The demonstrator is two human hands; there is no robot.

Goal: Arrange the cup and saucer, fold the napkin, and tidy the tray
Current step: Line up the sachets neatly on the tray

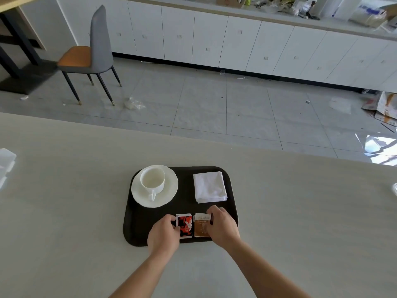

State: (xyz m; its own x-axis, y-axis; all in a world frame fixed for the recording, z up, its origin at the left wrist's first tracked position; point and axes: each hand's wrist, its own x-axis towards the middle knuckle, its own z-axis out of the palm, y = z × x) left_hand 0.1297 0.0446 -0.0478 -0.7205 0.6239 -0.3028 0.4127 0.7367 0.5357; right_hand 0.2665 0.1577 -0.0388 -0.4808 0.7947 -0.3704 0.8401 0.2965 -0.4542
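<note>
A dark tray lies on the pale table. At its far left a white cup stands upright on a white saucer, handle toward me. A folded white napkin lies at the tray's far right. Along the near edge sit a red and black packet stack and a brown packet stack, side by side. My left hand pinches the left side of the red stack. My right hand holds the right side of the brown stack.
The pale table stretches wide on both sides of the tray. White paper lies at its far left edge. Beyond the table are a tiled floor, a grey chair and white cabinets.
</note>
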